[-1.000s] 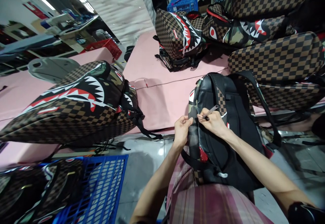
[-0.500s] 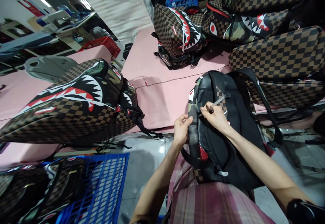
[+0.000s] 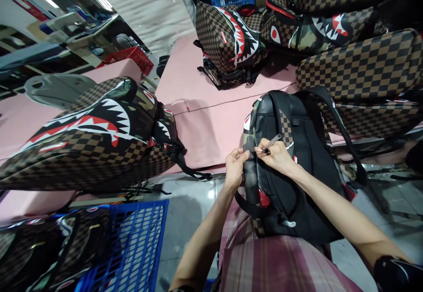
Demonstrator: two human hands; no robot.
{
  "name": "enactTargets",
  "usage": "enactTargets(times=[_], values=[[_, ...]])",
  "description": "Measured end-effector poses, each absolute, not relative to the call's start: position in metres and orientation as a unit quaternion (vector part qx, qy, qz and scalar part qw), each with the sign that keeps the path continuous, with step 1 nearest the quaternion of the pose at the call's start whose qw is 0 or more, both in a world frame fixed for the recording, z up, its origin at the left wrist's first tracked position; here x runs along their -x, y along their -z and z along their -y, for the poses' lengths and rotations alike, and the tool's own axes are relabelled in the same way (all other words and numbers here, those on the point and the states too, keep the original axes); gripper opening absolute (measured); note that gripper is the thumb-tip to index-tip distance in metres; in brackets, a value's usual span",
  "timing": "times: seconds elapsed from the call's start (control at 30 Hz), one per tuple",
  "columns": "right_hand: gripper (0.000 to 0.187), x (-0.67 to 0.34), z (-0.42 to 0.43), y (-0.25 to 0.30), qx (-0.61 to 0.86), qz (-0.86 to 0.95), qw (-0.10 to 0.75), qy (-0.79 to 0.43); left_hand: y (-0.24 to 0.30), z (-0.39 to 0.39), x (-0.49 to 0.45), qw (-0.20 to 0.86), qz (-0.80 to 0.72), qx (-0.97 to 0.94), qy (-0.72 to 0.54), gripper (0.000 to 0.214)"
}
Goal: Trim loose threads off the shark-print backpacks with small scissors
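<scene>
Head-worn view, downward, close in

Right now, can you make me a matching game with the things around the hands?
Things:
1. right hand
2. left hand
3. blue crate
4. shark-mouth backpack

Places:
A. on the pink table, at the left
B. pinching the black backpack's edge
C. on the floor, lower left
D. holding a thin silver tool

Pairs: 1-D, 2-B, 3-C, 4-A

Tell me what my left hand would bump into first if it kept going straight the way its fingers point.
Most likely the backpack on your lap: the left hand already has its fingertips at the bag's camouflage side edge, pointing right toward the right hand with its slim tool. Depth is hard to judge.
</scene>
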State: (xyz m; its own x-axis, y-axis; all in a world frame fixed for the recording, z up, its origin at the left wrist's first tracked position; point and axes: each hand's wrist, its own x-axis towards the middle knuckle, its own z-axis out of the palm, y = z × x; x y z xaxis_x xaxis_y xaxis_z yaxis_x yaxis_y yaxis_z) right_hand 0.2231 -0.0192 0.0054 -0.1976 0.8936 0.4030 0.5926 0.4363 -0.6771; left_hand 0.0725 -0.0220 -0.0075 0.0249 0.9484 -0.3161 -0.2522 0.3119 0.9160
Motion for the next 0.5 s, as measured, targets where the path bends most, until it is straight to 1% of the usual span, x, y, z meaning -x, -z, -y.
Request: enactTargets(times=[0.1, 0.17, 0.33, 0.5], values=[[0.027, -0.2228, 0.0176, -0.0055, 0.494, 0.75, 0.384, -0.214, 0.008, 0.0219, -0.0718, 0.63, -0.506, -0.343, -0.479, 0.029], [0.024, -0.2224, 0.0164, -0.0056, 0.497, 0.746, 0.39, -0.208, 0.0081, 0.0217, -0.0716, 0.63, -0.504, -0.343, -0.481, 0.029], [0.024, -0.2216, 0.0145, -0.007, 0.501, 0.739, 0.383, -0.236, 0.008, 0.021, -0.0717, 0.63, -0.504, -0.343, -0.482, 0.028], [0.022, -0.2207, 0.0134, -0.0069, 0.514, 0.707, 0.415, -0.254, 0.0088, 0.0205, -0.0713, 0.63, -0.508, -0.343, -0.477, 0.029]])
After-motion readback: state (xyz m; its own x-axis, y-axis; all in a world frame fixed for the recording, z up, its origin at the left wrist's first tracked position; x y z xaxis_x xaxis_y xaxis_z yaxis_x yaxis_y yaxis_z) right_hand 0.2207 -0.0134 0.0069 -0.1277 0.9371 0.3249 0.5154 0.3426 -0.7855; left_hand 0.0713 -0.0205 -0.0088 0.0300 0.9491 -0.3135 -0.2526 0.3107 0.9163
